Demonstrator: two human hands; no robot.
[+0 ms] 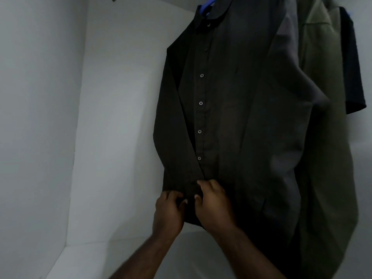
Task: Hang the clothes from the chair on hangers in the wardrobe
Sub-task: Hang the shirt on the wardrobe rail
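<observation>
A dark button-up shirt [231,109] hangs on a blue hanger [207,7] inside the white wardrobe. Small grey buttons run down its front. My left hand [169,212] and my right hand [213,204] are both at the shirt's lower front, near the hem. Each pinches the fabric on its side of the button line, fingers curled into the cloth. The hanger's hook and the rail are out of view above.
An olive-green garment [326,137] hangs just right of the dark shirt, with a black short-sleeved top [352,67] behind it. The wardrobe's white side wall [40,117] stands at the left and its floor [90,258] lies below.
</observation>
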